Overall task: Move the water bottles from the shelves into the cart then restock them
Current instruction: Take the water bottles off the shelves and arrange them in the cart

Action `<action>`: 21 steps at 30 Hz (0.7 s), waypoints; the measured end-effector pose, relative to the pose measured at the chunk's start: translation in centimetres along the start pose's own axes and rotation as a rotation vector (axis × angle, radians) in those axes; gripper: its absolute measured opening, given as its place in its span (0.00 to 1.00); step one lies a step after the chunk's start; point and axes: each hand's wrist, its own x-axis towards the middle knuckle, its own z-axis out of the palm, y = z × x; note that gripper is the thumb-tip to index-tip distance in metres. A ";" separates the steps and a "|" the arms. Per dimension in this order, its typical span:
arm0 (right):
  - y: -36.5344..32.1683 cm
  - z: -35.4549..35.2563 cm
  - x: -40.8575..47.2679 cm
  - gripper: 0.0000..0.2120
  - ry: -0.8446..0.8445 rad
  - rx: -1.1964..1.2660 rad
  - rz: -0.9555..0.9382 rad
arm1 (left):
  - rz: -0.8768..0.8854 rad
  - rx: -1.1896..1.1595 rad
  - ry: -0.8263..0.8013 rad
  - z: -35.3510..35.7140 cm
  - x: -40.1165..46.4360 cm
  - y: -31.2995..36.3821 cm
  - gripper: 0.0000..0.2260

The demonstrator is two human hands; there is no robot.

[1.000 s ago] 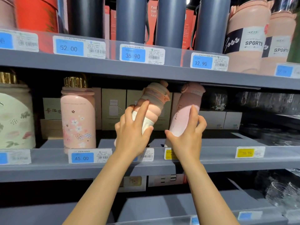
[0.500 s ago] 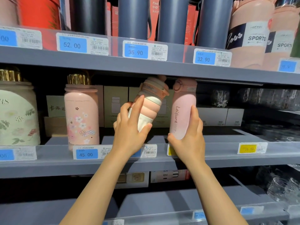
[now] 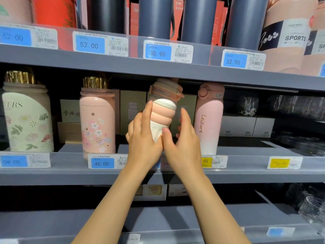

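Observation:
My left hand (image 3: pixel 142 140) grips a ribbed pink and white bottle (image 3: pixel 164 110) round its lower half and holds it tilted, its cap just under the upper shelf. My right hand (image 3: pixel 182 145) is beside that bottle with its fingers fairly straight; the thumb lies against the white base. A pale pink "Leisure" bottle (image 3: pixel 209 120) stands upright on the middle shelf (image 3: pixel 70 173), just right of my right hand and apart from it. No cart is in view.
A pink floral bottle (image 3: pixel 97 120) and a cream floral bottle (image 3: pixel 26 120) stand to the left on the same shelf, with boxes behind. Dark grey flasks (image 3: pixel 154 18) and pink sports bottles (image 3: pixel 284 37) fill the upper shelf. Glassware (image 3: pixel 311 210) sits at lower right.
My right hand set the "Leisure" bottle upright on the shelf, let go of it and moved left to the ribbed bottle. My left hand kept its hold.

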 end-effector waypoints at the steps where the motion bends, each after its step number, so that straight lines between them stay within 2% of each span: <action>1: -0.4 0.6 0.8 0.30 -0.020 0.039 0.050 | -0.020 -0.015 0.017 0.0 -0.1 0.0 0.34; 6: -1.4 1.9 2.2 0.31 -0.037 0.056 0.081 | -0.020 -0.026 0.031 -0.6 -0.8 -0.1 0.37; 13: -1.3 2.5 3.2 0.41 -0.054 0.104 0.101 | -0.008 -0.071 -0.017 -1.9 -1.7 -0.6 0.44; 21: 0.0 2.3 4.3 0.37 -0.164 0.243 0.158 | 0.047 -0.082 -0.024 -2.7 -2.7 -1.4 0.42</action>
